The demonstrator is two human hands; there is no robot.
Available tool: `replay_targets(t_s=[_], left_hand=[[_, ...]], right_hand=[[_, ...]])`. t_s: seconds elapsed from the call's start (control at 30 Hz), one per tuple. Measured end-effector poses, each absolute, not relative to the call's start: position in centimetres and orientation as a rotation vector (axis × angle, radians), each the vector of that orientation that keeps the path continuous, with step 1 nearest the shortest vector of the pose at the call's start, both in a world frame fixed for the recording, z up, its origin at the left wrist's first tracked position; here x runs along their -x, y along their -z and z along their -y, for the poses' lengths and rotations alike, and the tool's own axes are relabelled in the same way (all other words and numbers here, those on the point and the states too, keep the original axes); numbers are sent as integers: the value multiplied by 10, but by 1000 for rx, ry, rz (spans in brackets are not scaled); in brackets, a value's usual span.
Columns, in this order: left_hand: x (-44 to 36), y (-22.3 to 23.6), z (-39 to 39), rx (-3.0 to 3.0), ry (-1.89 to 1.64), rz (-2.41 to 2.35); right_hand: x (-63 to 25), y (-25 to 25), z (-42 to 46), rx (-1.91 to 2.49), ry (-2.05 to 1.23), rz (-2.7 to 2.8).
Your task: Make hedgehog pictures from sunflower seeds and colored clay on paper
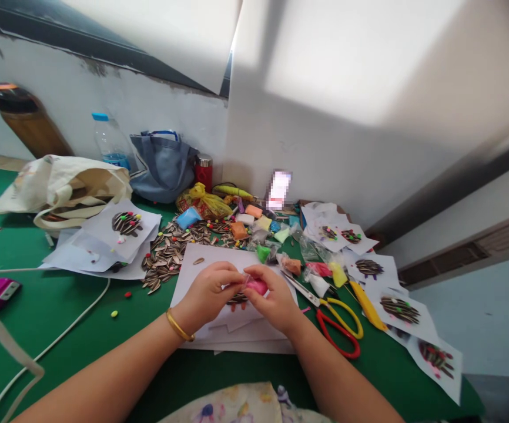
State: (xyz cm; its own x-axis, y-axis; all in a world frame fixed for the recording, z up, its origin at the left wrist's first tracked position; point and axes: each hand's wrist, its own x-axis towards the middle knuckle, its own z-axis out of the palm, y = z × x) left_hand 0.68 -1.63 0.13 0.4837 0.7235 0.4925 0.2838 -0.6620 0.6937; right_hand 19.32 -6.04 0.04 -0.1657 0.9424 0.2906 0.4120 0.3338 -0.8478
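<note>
A lump of pink modelling clay [258, 286], seemingly in a clear wrapper, is gripped between the thumb and fingers of my right hand [278, 302]. My left hand [208, 294], with a gold bangle at its wrist, is closed in a pinch against the left side of the pink lump. What sits between those left fingertips is too small to make out. Beneath both hands lies white paper [195, 326] with a sunflower-seed figure [237, 298], mostly covered by my fingers. One loose seed [198, 261] rests on the paper's upper left.
Red-and-yellow-handled scissors [339, 329] and a yellow cutter [367, 302] lie to the right. Sunflower seeds [166, 252] and clay packets [239, 230] spread behind. Finished seed pictures [399, 309] line the right edge. A white cable [78, 320] crosses the left.
</note>
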Motion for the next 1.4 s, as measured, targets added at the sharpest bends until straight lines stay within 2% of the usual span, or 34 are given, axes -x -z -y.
replay_targets(t_s=[0.33, 0.53, 0.77, 1.17, 1.4], left_hand=[[-1, 0, 12, -2455, -1049, -600], [2, -5, 13, -2456, -1096, -545], [4, -6, 14, -2418, -1171, -478], [-2, -9, 17, -2554, -1079, -519], [-1, -4, 16, -2379, -1151, -656]], right_hand=[[-191, -8, 58, 1162, -950, 1690], [-193, -3, 58, 1038, -1289, 1533], [-198, 0, 58, 934, -1494, 1440], [-198, 0, 54, 1002, -1362, 1513], [-201, -5, 54, 1115, -1245, 1513]])
